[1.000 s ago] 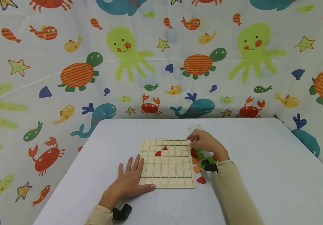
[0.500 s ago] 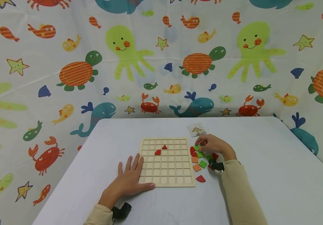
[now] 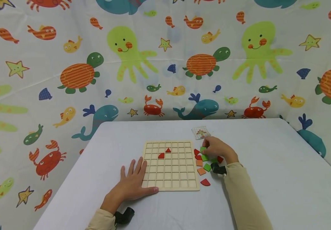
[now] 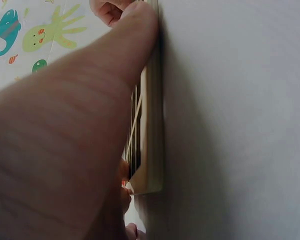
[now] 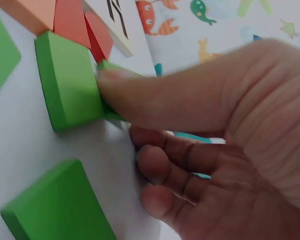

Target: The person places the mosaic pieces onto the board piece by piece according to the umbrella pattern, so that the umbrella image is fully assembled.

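Note:
The left hand (image 3: 132,185) lies spread at the near left corner of a wooden grid board (image 3: 168,167), fingers on its left edge and thumb on its near edge. A red triangle (image 3: 168,150) and a red quarter circle (image 3: 161,156) sit in cells of the upper part. Right of the board, the right hand (image 3: 217,148) pinches a green square (image 3: 202,149). In the right wrist view the thumb presses on that green piece (image 5: 115,65), mostly covering it, beside another green block (image 5: 70,80); the index finger is hidden.
A small pattern card (image 3: 200,133) lies behind the right hand. Loose orange squares (image 3: 201,171), green squares (image 3: 207,167) and red quarter circles (image 3: 205,182) lie along the board's right side. A patterned cloth (image 3: 165,83) hangs behind the table.
The right hand has moved from the board's far right corner, near the card, to the green pieces, and its fingers have closed on one. The left hand has stayed on the board.

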